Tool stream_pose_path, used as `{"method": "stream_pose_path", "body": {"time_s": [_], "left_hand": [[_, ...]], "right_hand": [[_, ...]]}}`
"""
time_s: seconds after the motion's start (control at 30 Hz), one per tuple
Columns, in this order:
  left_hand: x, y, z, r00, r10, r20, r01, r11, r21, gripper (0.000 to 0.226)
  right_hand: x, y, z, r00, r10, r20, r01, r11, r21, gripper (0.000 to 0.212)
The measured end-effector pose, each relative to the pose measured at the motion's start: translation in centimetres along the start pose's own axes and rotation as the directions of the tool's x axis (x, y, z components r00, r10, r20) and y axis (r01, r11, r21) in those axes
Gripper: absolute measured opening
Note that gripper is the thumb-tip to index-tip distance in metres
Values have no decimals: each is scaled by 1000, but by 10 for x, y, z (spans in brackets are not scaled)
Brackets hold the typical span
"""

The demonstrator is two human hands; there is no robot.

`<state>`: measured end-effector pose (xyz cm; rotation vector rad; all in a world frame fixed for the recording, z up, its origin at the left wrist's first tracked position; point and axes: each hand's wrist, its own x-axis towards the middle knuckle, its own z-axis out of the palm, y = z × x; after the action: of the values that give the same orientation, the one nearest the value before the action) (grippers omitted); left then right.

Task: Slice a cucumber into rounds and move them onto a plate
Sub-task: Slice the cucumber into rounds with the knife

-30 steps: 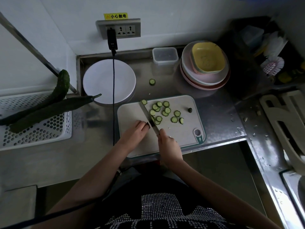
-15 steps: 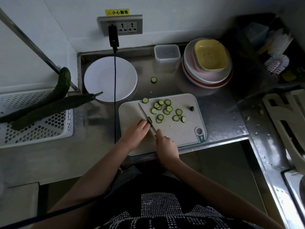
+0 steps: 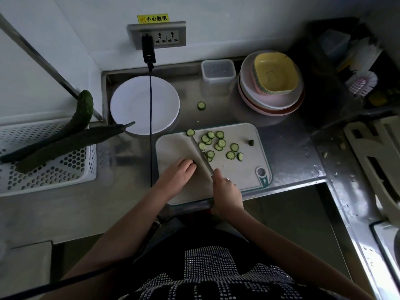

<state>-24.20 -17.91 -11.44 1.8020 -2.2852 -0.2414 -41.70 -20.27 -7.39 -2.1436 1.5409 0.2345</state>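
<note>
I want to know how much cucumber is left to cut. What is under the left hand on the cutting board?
Only a small dark cucumber stub peeks past the left hand fingertips, beside the knife on the cutting board. The hand covers anything more, so its length cannot be seen.

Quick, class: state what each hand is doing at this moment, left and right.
Left hand: fingers curled, holding down the cucumber stub on the cutting board.
Right hand: gripping the knife.

cucumber stub (image 3: pixel 194 163) mostly hidden under left hand (image 3: pixel 176 173) fingers, knife handle hidden in right hand (image 3: pixel 225 188)
</note>
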Motion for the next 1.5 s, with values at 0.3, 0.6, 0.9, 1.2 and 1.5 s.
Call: {"method": "stream_pose_path", "body": {"time_s": [0.3,0.6,0.9,1.2,1.5], "left_hand": [[1,2,-6,1000,8,-12,-8,1000,-8,55],[2,1,-7,1000,3,12,-3,1000,5,53],[1,1,-4,1000,11,-6,-11,1000,12,50],[-1,-5,7,997,-62,-53,59,996,-60,43],[-2,-1,-3,997,-27,-76,27,1000,-12,45]], "right_hand": [[-4,-16,3,996,-85,-42,89,991,102,15],[-1,-17,8,998,-64,-3,64,995,83,13],[1,-12,10,997,-28,78,24,998,58,8],[1,0,-1,1000,29,-13,-27,988,149,8],[-4,-12,4,994,-107,-24,109,986,124,18]]}}
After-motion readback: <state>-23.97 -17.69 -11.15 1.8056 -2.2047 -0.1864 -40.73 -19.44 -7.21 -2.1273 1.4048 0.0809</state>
